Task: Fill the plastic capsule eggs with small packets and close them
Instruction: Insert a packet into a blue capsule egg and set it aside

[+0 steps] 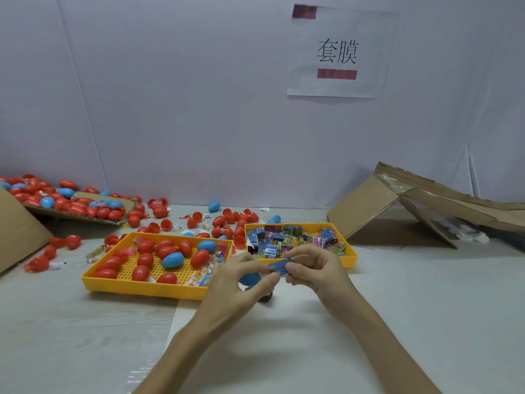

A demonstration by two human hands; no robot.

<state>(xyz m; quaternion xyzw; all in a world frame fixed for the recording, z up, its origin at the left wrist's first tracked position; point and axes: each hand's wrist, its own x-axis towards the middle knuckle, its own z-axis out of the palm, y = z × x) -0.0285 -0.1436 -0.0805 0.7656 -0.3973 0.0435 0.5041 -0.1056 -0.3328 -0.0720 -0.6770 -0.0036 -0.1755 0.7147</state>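
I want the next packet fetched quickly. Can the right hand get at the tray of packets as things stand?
Probably yes: the tray of packets lies open just beyond the right hand, nothing between. But its fingers pinch a blue packet, beside the blue egg in the left hand.

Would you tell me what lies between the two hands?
Head view: a blue packet bridges the left hand and right hand, pinched by both; the left also holds a blue egg.

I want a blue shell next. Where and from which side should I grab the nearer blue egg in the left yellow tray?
Probably pinch the blue egg across its short middle, coming down from above: it lies on its side, with red eggs close behind and beside it.
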